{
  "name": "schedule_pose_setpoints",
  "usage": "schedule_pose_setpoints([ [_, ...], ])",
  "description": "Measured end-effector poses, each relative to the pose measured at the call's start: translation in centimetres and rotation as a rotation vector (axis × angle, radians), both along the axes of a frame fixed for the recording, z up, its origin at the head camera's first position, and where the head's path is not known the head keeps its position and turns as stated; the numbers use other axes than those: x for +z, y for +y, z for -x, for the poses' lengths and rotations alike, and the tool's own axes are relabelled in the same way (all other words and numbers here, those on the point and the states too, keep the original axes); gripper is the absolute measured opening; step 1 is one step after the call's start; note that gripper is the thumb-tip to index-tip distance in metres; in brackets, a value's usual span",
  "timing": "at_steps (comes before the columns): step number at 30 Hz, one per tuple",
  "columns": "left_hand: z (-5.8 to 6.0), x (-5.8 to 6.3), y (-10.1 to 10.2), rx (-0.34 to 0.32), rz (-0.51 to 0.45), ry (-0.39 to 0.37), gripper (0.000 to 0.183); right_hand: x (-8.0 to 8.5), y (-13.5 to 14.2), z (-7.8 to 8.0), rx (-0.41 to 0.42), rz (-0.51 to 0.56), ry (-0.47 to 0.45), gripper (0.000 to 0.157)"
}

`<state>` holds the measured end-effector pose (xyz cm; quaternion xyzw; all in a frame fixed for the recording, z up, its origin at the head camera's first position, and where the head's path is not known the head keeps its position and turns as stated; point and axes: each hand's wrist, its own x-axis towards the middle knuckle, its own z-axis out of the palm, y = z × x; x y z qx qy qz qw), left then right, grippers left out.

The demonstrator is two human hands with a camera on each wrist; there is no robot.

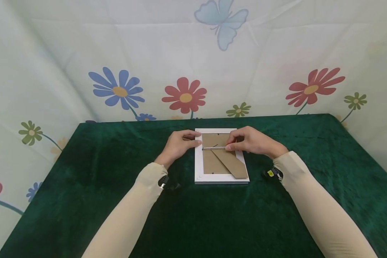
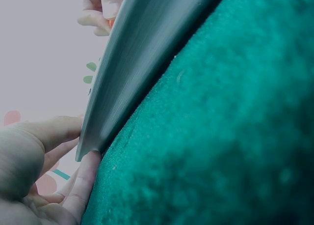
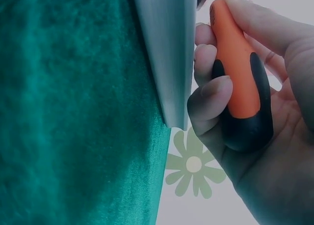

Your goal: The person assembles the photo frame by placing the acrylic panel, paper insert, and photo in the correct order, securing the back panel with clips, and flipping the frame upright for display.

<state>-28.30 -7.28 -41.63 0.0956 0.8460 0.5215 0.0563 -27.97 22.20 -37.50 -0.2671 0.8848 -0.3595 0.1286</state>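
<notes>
A white picture frame (image 1: 198, 165) lies face down, its brown backing board (image 1: 211, 163) and slanted brown stand leg (image 1: 233, 165) showing. My left hand (image 1: 178, 145) grips the frame's left edge near the upper corner; in the left wrist view the thumb is above the rim and a finger below it. In my right hand (image 1: 253, 141) is a screwdriver (image 3: 238, 72) with an orange and black handle, fingers wrapped round it. Its thin metal shaft (image 1: 214, 147) points left across the backing, with the tip at the frame's left inner edge.
Dark green plush cloth (image 1: 193, 222) covers the table. Behind it hangs a pale curtain (image 1: 261, 64) printed with flowers and a butterfly. Small dark tabs (image 1: 213, 173) stand along the backing's edge. Each wrist wears a camera strap (image 1: 277, 173).
</notes>
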Motion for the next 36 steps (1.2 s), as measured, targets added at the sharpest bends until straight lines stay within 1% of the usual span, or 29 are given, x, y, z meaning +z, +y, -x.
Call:
schedule_pose_setpoints([
  [12,-0.02,0.09,-0.05,0.000,-0.003,-0.003,0.034,0.31,-0.18,0.03,0.013,-0.017,-0.008,0.006],
  [21,-0.15,0.20,0.08,0.005,0.001,-0.004,0.034,0.44,-0.21,-0.07,0.012,-0.030,-0.011,0.006],
  [36,0.02,0.05,0.06,0.005,0.001,-0.005,0.033,0.83,-0.32,-0.36,0.014,-0.044,-0.016,0.007],
])
